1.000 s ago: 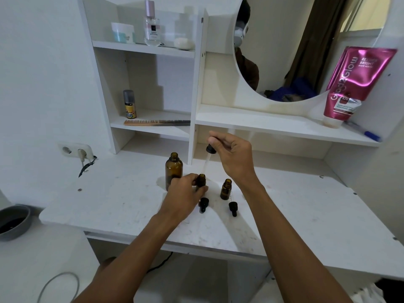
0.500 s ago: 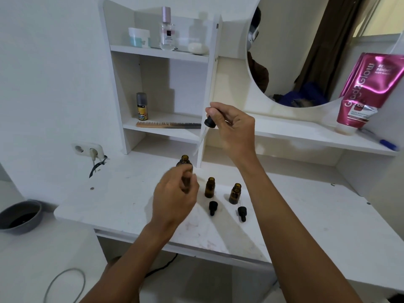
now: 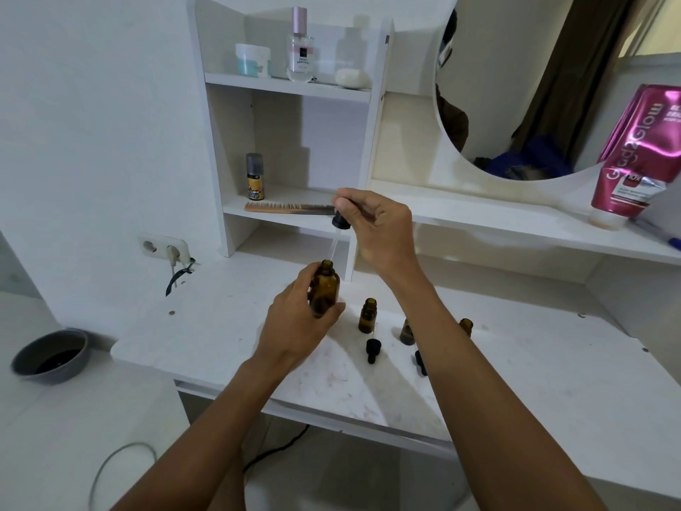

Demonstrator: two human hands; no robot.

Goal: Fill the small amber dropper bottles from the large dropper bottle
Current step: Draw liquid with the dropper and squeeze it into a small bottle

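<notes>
Large bottle point(image 3: 324, 289) of amber glass near the middle of the white table point(image 3: 552, 381), toward its back, with three small bottles point(image 3: 367, 316) just to its right. Round mirror point(image 3: 516, 86) behind on the right. White shelf unit point(image 3: 228, 123) behind on the left. Pink tube point(image 3: 634, 160) leaning cap-down on the long ledge under the mirror. Grey bowl point(image 3: 55, 374) low at far left, off the table, dark inside.

Left hand point(image 3: 298, 326) wrapped round the large bottle from the near side, fingers and thumb curled on the glass. Neck open and upright, base hidden; resting or lifted, unclear. Right hand point(image 3: 376, 223) above it, pinching the black bulb of the dropper point(image 3: 341, 221), with the glass tube pointing down and slightly left and its tip at the bottle's mouth; inside or just over it, unclear.

Comb point(image 3: 287, 208) flat on the lower shelf, with a spray can point(image 3: 255, 177) upright at its left end. Perfume bottle point(image 3: 300, 49) and pale jar point(image 3: 252, 59) on the top shelf.

Of the small bottles, nearest one upright, open-necked and fully in view; other two partly hidden behind the right forearm. Two black caps point(image 3: 372, 349) lying on the table just in front of them, the right one half covered by the same forearm.
</notes>
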